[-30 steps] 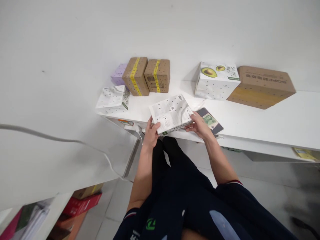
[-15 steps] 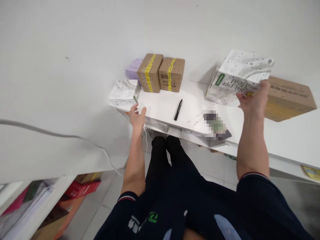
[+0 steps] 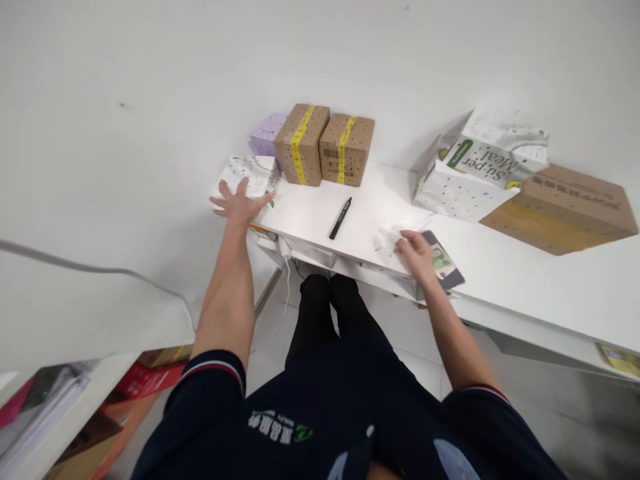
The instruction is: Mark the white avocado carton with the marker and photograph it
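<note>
My left hand is open, its fingers spread over the small white speckled box at the left end of the shelf. My right hand has its fingers drawn together at a crumpled piece of clear plastic, with the fingertips on its edge. Partly behind that hand lies a dark flat phone-like item with a green banknote-like picture on it. Between my hands a black marker rests on the white shelf. To the right, a white "Su-per Meal" box sits tilted on another white speckled box.
Two brown cartons with yellow tape, the left one and the right one, stand by the wall beside a purple box. A larger brown carton lies at right. A grey cable crosses the left side.
My right hand has let go of the "Su-per Meal" box and moved left and down to the clear plastic. My left hand has moved left and up onto the small white box, fingers spreading.
</note>
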Demonstrator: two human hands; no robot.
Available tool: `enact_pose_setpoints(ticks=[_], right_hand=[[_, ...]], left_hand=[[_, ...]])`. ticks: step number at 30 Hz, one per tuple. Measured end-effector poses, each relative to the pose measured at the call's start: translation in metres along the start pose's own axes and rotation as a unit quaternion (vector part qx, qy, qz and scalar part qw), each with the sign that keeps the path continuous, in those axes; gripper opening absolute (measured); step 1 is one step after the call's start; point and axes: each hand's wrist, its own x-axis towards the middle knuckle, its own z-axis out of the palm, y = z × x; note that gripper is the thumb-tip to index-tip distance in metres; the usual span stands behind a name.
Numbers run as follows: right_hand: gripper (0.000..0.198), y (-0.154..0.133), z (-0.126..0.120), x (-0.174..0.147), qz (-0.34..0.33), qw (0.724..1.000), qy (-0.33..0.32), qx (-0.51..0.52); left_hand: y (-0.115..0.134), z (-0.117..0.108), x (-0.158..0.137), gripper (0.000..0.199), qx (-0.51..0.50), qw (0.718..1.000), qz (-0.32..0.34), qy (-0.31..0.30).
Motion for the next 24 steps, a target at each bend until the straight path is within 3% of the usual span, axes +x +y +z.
enact_pose_setpoints(ticks=[2, 5, 9, 12, 15, 19, 24], right_hand=[[0.04, -0.006, 0.03, -0.009, -0.084, 0.986, -0.061, -0.129], [0.052, -0.023, 0.077, -0.004, -0.184, 0.93, -0.145, -0.284], [0.056, -0.046, 0.136, 0.009, -0.19, 0.865, -0.208, -0.414], [0.054, -0.055, 0.161, 0.012, -0.197, 0.841, -0.233, -0.446], [0.054, -0.055, 0.16, 0.012, -0.193, 0.839, -0.23, -0.455], [0.053, -0.04, 0.129, 0.014, -0.177, 0.855, -0.197, -0.446], [0.045, -0.013, 0.09, 0.018, -0.173, 0.886, -0.167, -0.396]], left_hand=[[0.0, -0.001, -0.001, 0.087, 0.006, 1.0, 0.005, -0.006], [0.001, 0.001, -0.017, 0.078, 0.023, 0.999, 0.022, 0.009], [0.0, 0.005, -0.057, 0.077, 0.032, 0.999, 0.032, 0.026], [0.002, 0.005, -0.09, 0.079, 0.044, 0.998, 0.032, 0.041], [0.003, 0.005, -0.123, 0.08, 0.05, 0.997, 0.024, 0.055], [-0.006, 0.014, -0.166, 0.081, 0.043, 0.994, 0.015, 0.095], [-0.016, 0.03, -0.206, 0.076, 0.024, 0.987, 0.107, 0.115]])
